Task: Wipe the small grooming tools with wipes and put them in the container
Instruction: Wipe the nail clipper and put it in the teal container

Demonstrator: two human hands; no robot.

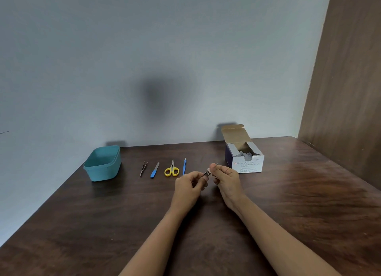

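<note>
left hand [188, 182] — fingers [198, 175] pinch nail clipper [207, 174] | right hand [224, 174] — fingers pinch wipe [208, 169]

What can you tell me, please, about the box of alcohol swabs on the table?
The alcohol swab box is a cardboard carton, white on the front with "BD Alcohol Swabs" lettering and dark blue on one side. Its lid flap stands open and tilted back, showing a brown inner face, and pale sachets show inside. It sits upright at the back of the wooden table, right of centre; nothing else touches it.
</note>
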